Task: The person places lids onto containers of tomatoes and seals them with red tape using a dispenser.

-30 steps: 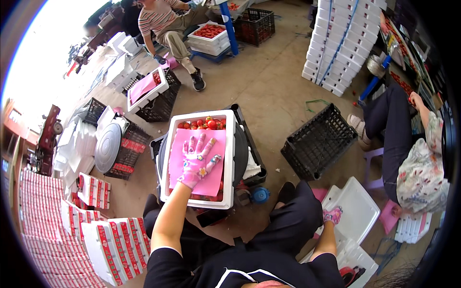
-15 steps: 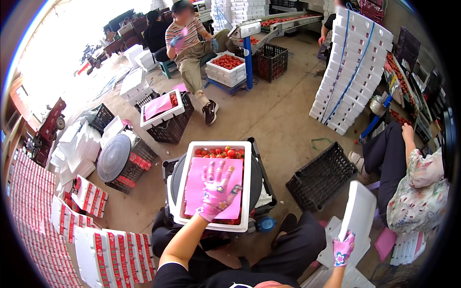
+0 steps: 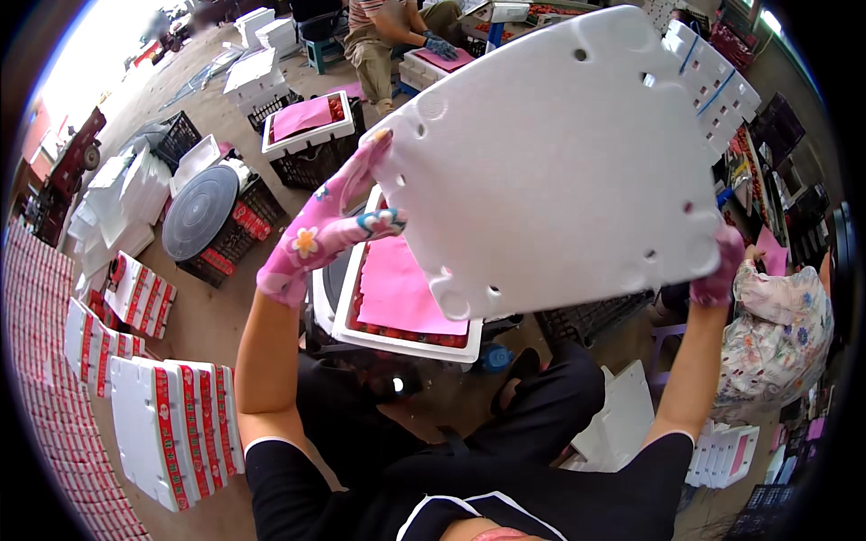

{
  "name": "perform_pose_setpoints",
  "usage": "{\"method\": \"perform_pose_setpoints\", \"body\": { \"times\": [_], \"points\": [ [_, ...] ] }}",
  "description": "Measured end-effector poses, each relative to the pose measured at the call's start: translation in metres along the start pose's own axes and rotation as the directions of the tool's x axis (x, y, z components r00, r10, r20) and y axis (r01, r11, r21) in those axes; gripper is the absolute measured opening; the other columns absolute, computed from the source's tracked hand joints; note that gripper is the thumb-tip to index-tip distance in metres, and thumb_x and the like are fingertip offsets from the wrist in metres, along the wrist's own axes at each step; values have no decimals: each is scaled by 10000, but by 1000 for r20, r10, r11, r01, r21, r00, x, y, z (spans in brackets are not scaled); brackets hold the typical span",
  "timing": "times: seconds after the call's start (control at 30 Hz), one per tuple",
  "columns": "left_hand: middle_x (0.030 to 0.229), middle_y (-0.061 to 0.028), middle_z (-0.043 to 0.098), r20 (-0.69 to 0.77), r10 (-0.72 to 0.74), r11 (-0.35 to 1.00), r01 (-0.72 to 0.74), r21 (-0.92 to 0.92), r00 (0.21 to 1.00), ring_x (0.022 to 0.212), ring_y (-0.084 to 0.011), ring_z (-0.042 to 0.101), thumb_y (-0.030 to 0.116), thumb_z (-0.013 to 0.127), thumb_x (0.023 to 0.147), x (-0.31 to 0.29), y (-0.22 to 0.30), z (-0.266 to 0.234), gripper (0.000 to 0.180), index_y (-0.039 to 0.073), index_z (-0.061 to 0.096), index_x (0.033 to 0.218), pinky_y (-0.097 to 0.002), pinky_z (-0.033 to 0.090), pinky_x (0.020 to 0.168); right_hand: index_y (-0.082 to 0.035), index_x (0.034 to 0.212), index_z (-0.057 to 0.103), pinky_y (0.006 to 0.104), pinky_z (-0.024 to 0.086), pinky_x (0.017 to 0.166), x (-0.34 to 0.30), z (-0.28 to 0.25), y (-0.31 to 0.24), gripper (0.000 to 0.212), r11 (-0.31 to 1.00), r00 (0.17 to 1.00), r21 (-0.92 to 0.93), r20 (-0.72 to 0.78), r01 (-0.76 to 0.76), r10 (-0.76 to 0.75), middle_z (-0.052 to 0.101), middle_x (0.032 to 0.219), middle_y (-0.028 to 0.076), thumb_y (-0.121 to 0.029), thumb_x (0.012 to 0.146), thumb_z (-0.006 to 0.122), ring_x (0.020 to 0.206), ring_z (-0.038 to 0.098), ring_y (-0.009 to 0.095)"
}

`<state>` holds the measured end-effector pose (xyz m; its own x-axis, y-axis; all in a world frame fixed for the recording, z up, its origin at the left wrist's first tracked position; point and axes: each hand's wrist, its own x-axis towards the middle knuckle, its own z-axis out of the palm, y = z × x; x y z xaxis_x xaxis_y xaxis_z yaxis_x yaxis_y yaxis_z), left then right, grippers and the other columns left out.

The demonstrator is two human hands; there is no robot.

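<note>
A white foam lid (image 3: 559,171) is raised and tilted in front of me, hiding much of the area behind it. My right hand (image 3: 719,263), in a pink glove, grips its lower right corner. At its left edge is my left hand (image 3: 329,221) in a pink flowered glove, thumb and fingers apart against the rim. Below the lid stands a white foam box (image 3: 410,350) of small red tomatoes (image 3: 379,332). A pink sheet (image 3: 397,293) covers most of the tomatoes. The lid hides the box's far right part.
Left are a dark crate with a round grey lid (image 3: 200,212), stacked red-and-white boxes (image 3: 171,433) and another sheet-covered tomato box (image 3: 307,135). A black crate (image 3: 595,316) stands right of my box. A person in a floral top (image 3: 785,325) sits right; another (image 3: 397,27) sits ahead.
My right hand has brought the foam lid up from my lower right to above the box. My left hand has left the pink sheet for the lid's left edge.
</note>
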<state>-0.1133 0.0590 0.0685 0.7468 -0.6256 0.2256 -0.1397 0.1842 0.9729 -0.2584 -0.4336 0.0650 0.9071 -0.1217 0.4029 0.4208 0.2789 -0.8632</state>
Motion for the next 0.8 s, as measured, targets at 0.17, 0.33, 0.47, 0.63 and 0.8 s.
{"method": "perform_pose_setpoints", "body": {
  "times": [0.17, 0.33, 0.47, 0.63, 0.8],
  "points": [
    [1579, -169, 246, -216, 80, 775, 76, 627, 973, 1455, -249, 248, 352, 854, 716, -49, -50, -69, 1090, 59, 210, 1546, -389, 260, 1168, -31, 826, 605, 410, 509, 902, 74, 38, 119, 238, 937, 982, 335, 184, -96, 35, 604, 1195, 214, -242, 922, 551, 1018, 617, 290],
    [1515, -127, 372, -196, -271, 954, 290, 77, 943, 1331, -183, 420, 157, 743, 802, -60, -73, -90, 920, 17, 210, 1539, -307, 392, 1060, -103, 879, 627, 329, 528, 725, 91, 66, 155, 312, 875, 911, 279, 241, -397, 336, 647, 975, 52, -395, 938, 538, 869, 626, 134],
    [1355, -99, 536, 57, -336, 905, 339, -257, 940, 1211, -150, 525, 56, 665, 828, -103, -157, -131, 767, -14, 303, 1501, -271, 420, 1015, -118, 1076, 628, 287, 557, 716, 96, 116, 217, 301, 900, 852, 235, -303, -366, 426, 652, 961, 5, -380, 977, 517, 820, 633, 94],
    [1294, -107, 573, -362, -370, 926, 308, -217, 855, 1188, -166, 543, 80, 614, 873, -115, -186, -74, 615, -24, 391, 1437, -294, 416, 1017, -4, 1372, 469, 305, 487, 945, 17, 125, 279, 473, 893, 891, -90, -169, -441, 422, 619, 1187, 75, -243, 970, 535, 1074, 602, 156],
    [1364, -107, 515, -461, -403, 870, 487, 75, 791, 1197, -195, 537, 134, 624, 893, -109, -181, -64, 606, -23, 399, 1433, -312, 411, 1018, -12, 1469, 357, 360, 355, 1103, -37, 168, 287, 620, 651, 891, -610, -326, -453, 314, 458, 1445, 220, -255, 938, 566, 1344, 445, 322]
  ]
}}
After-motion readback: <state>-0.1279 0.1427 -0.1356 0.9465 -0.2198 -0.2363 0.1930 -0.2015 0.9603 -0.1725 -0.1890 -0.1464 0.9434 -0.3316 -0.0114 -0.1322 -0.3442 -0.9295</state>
